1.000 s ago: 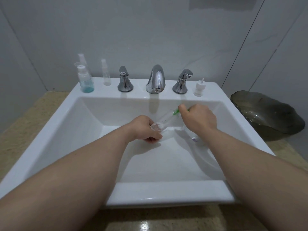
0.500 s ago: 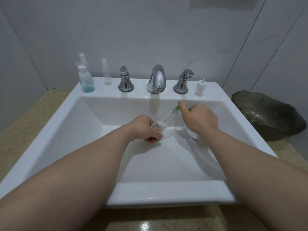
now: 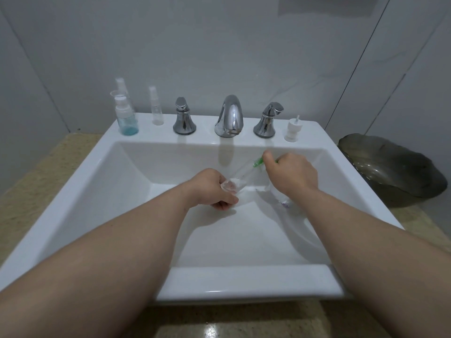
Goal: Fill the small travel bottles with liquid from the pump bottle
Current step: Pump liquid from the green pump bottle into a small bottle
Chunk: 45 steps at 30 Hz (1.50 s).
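My left hand [image 3: 214, 189] grips a small clear travel bottle [image 3: 235, 182] that lies tilted over the sink basin, its base toward me. My right hand [image 3: 290, 174] pinches a thin green-handled brush [image 3: 258, 163] whose white end sits inside the bottle's mouth. A pump bottle [image 3: 126, 118] with a little blue liquid at the bottom stands on the sink's back left ledge. Beside it stands a slim clear spray bottle [image 3: 156, 108]. A loose white pump head [image 3: 292, 131] stands on the right of the ledge.
The white sink [image 3: 73, 191] has a chrome spout [image 3: 230, 117] and two chrome handles [image 3: 184, 118] on its back ledge. A clear plastic piece [image 3: 285, 203] lies in the basin under my right wrist. A dark glass bowl [image 3: 395, 169] sits on the counter to the right.
My right hand and the green brush shifted only slightly at the bottle's mouth. My left hand kept the bottle in the same place.
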### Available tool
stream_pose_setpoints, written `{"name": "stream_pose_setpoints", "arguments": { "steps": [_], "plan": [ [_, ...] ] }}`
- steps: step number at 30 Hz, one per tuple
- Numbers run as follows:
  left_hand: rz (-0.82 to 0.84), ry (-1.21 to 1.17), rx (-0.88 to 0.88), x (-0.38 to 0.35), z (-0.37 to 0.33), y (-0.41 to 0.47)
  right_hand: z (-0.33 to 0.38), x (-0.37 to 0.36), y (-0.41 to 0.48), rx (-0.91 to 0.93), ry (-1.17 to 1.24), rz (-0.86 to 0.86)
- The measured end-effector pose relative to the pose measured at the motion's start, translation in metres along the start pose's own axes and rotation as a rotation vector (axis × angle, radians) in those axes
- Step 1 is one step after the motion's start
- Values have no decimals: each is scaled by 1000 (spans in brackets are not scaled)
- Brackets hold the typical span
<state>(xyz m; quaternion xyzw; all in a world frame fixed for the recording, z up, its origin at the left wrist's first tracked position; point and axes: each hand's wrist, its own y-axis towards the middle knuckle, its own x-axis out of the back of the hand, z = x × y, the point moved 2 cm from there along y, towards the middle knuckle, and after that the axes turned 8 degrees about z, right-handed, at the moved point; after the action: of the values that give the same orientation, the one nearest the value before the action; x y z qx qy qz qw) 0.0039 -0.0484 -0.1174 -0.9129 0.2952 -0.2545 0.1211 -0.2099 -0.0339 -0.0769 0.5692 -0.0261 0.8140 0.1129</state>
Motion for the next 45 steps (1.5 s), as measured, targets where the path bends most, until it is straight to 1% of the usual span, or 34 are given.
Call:
{"name": "stream_pose_setpoints", "arguments": {
  "steps": [10,21,45],
  "plan": [
    [6,20,-2,1,1,1,0,1,0,0,17,22],
    [5,28,-6,2,3,2,-4,-3,3,-21,-35,8],
    [4,41,2,-1,0,1,0,-2,1,-6,8,0]
  ]
}}
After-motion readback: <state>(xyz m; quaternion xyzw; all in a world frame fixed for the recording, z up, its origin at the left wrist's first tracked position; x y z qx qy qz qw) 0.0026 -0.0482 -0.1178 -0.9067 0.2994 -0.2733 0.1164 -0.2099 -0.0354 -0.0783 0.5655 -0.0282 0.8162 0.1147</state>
